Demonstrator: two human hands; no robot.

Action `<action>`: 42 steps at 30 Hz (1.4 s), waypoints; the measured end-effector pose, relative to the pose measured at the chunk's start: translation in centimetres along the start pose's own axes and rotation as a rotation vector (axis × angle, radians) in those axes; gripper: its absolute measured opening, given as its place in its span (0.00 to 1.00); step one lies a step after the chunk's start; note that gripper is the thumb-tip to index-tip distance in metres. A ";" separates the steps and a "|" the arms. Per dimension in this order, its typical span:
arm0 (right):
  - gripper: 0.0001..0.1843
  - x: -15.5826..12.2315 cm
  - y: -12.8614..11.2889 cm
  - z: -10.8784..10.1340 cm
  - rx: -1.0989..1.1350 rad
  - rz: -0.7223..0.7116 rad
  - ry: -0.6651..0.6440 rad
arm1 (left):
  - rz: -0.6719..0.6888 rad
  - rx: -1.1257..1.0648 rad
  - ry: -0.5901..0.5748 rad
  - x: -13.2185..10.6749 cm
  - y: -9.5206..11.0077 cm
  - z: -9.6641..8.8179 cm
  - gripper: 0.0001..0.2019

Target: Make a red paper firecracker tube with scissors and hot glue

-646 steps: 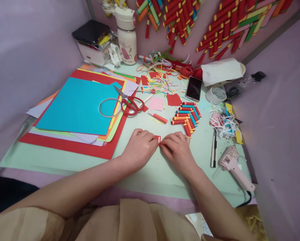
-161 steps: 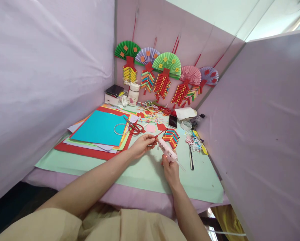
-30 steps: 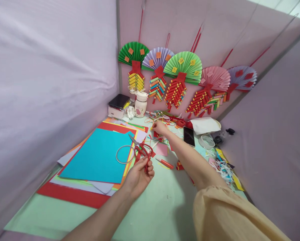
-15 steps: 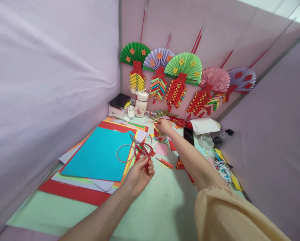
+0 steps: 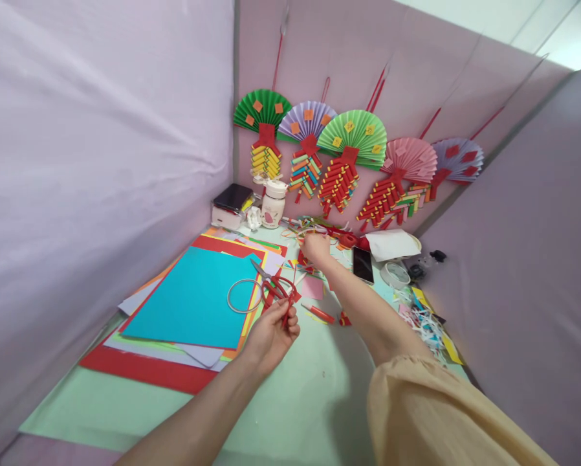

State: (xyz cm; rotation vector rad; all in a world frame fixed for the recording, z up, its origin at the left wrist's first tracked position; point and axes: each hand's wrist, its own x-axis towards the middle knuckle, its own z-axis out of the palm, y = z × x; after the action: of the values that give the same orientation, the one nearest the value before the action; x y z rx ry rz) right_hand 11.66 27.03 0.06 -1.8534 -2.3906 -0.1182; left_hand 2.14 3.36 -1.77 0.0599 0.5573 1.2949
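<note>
My left hand [image 5: 277, 325] is closed in a pinch around a thin red cord [image 5: 286, 318] above the table. Just beyond its fingertips are red-handled scissors [image 5: 273, 283] with their blades pointing up and left. A thin metal ring [image 5: 229, 297] overlaps the blue paper [image 5: 188, 298] beside the scissors; whether it is joined to the cord I cannot tell. My right hand [image 5: 316, 248] reaches far forward over a small pile of red and coloured bits, its fingers curled and mostly hidden. Anything in its grip is out of sight.
Coloured sheets lie stacked at the left. An orange-red marker [image 5: 321, 314] and pink square [image 5: 312, 287] lie between my arms. A bottle [image 5: 273, 204] stands behind; a phone [image 5: 363, 265], tape roll [image 5: 395, 275] and paper shreds [image 5: 425, 330] are right. Paper fans [image 5: 352, 139] hang on the wall.
My right hand has turned and lowered slightly over the pile, with its fingers now more hidden. The left hand stays almost in place. The view has shifted a little to the right.
</note>
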 end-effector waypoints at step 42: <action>0.14 -25.6 0.7 -1.1 1.535 0.310 0.162 | 0.057 0.134 -0.120 0.0 -0.1 0.0 0.04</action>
State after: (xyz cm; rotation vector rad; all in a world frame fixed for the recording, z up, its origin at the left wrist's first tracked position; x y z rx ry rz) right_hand 18.66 2.54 -2.37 -1.1938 -1.1822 1.1491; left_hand 2.19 3.30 -1.75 0.2646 0.5423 1.2986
